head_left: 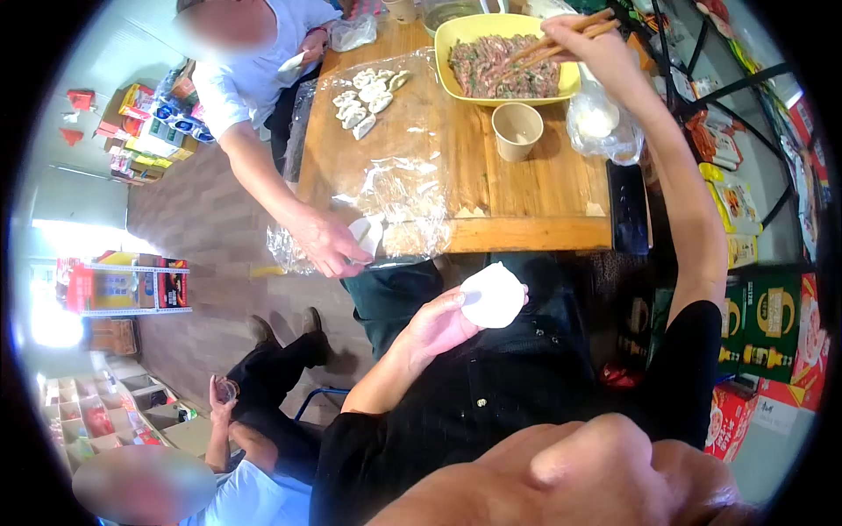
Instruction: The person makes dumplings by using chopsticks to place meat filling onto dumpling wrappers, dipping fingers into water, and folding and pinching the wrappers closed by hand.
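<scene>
My left hand (431,330) holds a round white dumpling wrapper (493,296) flat above my lap, just off the table's front edge. At the upper right, my right hand (586,46) is closed around a pair of wooden chopsticks (561,50). Their tips reach into minced meat filling (491,70) flecked with green. The filling sits in a yellow bowl (508,100) on the wooden table (526,202). Below the bowl stands a paper cup (517,131), and a plastic bag (603,127) with something white inside lies to its right.
Several folded dumplings (370,99) lie on clear plastic film (399,180). A co-worker's hand (326,238) touches another wrapper (367,235) at the table's left corner; their other hand holds a white piece (293,61). Another person sits lower left. Packed shelves (741,206) stand at right.
</scene>
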`<action>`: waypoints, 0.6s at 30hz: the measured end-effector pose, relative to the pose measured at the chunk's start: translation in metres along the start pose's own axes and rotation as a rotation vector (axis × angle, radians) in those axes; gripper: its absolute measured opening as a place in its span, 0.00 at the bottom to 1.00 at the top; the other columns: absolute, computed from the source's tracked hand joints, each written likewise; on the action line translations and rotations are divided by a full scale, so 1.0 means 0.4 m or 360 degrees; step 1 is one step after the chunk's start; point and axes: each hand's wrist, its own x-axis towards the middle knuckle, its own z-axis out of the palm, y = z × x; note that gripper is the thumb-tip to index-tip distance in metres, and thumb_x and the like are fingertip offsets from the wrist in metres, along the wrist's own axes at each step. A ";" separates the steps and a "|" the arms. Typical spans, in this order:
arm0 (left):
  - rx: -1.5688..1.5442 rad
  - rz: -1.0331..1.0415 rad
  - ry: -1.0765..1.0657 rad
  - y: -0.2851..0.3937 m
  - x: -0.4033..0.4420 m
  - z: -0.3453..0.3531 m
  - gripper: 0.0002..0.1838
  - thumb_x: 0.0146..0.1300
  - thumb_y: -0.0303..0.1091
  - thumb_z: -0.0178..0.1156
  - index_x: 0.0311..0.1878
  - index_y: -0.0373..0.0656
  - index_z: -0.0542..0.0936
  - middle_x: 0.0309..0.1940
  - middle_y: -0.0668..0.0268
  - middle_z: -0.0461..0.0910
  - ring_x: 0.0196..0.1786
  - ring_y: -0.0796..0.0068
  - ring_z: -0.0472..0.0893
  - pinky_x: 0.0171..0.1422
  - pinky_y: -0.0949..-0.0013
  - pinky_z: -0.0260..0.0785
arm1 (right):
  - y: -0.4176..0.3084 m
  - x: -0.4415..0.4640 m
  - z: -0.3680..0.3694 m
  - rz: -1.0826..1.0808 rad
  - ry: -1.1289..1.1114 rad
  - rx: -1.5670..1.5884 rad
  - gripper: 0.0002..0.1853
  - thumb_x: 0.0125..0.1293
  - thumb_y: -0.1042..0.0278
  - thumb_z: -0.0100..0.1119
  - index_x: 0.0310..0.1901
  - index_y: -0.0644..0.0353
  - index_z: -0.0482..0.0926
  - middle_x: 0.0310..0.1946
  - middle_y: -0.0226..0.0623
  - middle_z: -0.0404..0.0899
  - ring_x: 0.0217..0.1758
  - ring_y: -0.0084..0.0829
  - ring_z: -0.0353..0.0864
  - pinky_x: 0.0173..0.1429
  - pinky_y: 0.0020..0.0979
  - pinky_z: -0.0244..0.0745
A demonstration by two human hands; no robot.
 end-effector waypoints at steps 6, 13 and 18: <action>0.0012 0.0042 -0.0022 0.022 0.018 0.006 0.41 0.61 0.43 0.62 0.70 0.30 0.57 0.69 0.45 0.62 0.72 0.53 0.63 0.78 0.58 0.49 | -0.016 0.012 0.053 -0.0102 0.0086 -0.0431 0.13 0.68 0.65 0.58 0.47 0.67 0.81 0.39 0.36 0.84 0.41 0.23 0.83 0.44 0.24 0.80; -0.0040 0.0022 0.0014 0.038 0.043 -0.004 0.42 0.60 0.43 0.64 0.70 0.31 0.57 0.68 0.46 0.62 0.71 0.53 0.63 0.77 0.58 0.49 | -0.006 0.021 0.081 -0.0013 -0.0015 -0.0394 0.12 0.68 0.65 0.59 0.45 0.66 0.83 0.36 0.32 0.84 0.38 0.20 0.81 0.43 0.23 0.78; -0.0072 0.0008 0.0033 0.042 0.056 -0.008 0.41 0.60 0.42 0.63 0.70 0.30 0.57 0.68 0.45 0.63 0.71 0.54 0.64 0.77 0.58 0.49 | 0.001 0.024 0.092 0.0071 -0.0044 -0.0145 0.13 0.68 0.65 0.58 0.45 0.65 0.82 0.38 0.32 0.83 0.38 0.20 0.81 0.44 0.23 0.78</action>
